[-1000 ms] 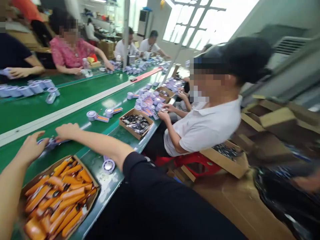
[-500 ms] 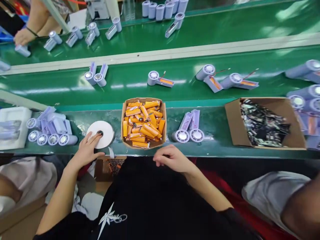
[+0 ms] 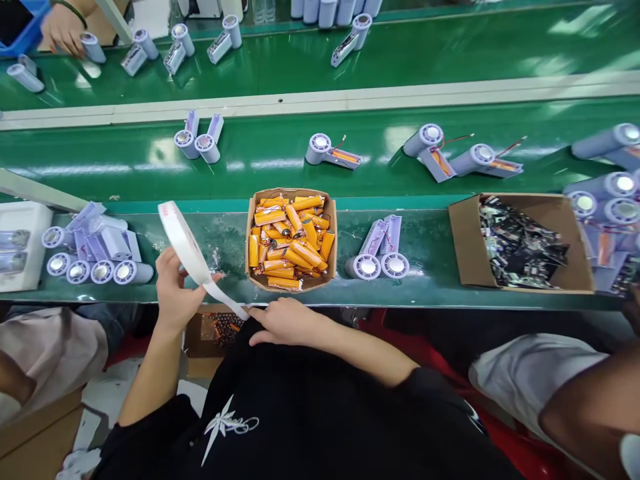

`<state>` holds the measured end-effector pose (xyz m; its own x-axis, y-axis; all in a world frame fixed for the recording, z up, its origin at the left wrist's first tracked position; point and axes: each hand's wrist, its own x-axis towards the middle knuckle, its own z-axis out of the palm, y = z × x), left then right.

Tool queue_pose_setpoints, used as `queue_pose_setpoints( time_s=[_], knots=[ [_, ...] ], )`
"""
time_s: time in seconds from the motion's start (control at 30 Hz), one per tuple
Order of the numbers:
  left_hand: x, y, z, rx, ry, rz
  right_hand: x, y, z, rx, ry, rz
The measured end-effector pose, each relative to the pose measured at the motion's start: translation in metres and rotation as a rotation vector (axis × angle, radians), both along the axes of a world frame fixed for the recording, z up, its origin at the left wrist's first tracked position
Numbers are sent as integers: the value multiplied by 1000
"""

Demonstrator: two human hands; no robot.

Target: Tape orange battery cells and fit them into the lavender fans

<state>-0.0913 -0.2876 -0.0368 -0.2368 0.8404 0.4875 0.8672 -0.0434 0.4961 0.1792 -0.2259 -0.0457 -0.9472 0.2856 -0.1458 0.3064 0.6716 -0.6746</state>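
Observation:
My left hand (image 3: 176,293) grips a roll of white tape (image 3: 186,243), tilted up on its edge above the green bench. A loose strip of the tape stretches from the roll down to my right hand (image 3: 283,323), whose fingers pinch its end near the bench's front edge. Just beyond my right hand sits a cardboard box (image 3: 332,267) full of orange wrapped battery cells (image 3: 295,243). To the right of that box, two lilac fan-like housings (image 3: 367,267) lie side by side.
Several lilac housings (image 3: 103,270) cluster at the left beside a white foam tray (image 3: 40,280). A cardboard box (image 3: 463,247) of circuit boards (image 3: 520,243) stands at the right. Green conveyors (image 3: 260,160) carry more housings. A co-worker's hand (image 3: 63,27) is at the far left; people sit on both sides.
My left hand has lifted the tape roll from lying flat and tilted it up. My right hand has moved left and now holds the strip's end, drawing it out.

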Motion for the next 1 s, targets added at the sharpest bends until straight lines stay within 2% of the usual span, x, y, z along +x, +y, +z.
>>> queue_pose_setpoints(
  time_s=[0.07, 0.17, 0.2, 0.3, 0.37, 0.47, 0.57, 0.63, 0.73, 0.83, 0.9, 1.0],
  knots=[
    [1, -2, -4, 9, -46, 34, 21, 18, 7, 66, 125, -131],
    [7, -4, -8, 28, -27, -3, 52, 54, 17, 252, 284, -508],
    [9, -4, -10, 27, -16, -14, 59, 65, 18, 309, 282, -586],
    [17, 0, -14, -3, 36, -40, 67, 83, 14, 334, 210, -613],
    [22, 5, -14, -9, 83, -76, 65, 84, 8, 273, 231, -616],
    [31, 10, -11, 9, 156, -149, 63, 79, 5, 90, 450, -719],
    [41, 12, -3, 48, 252, -222, 63, 75, 13, -142, 757, -809],
    [47, 11, 2, 64, 323, -243, 63, 74, 23, -208, 879, -824],
    [54, 8, 6, 20, 402, -249, 57, 69, 35, -131, 913, -883],
    [59, 7, 8, 1, 437, -263, 43, 55, 33, -98, 899, -940],
    [62, 7, 10, 27, 455, -251, 35, 45, 25, -208, 914, -948],
    [67, 5, 20, 46, 496, -223, 40, 38, 18, -475, 939, -957]
  ],
)
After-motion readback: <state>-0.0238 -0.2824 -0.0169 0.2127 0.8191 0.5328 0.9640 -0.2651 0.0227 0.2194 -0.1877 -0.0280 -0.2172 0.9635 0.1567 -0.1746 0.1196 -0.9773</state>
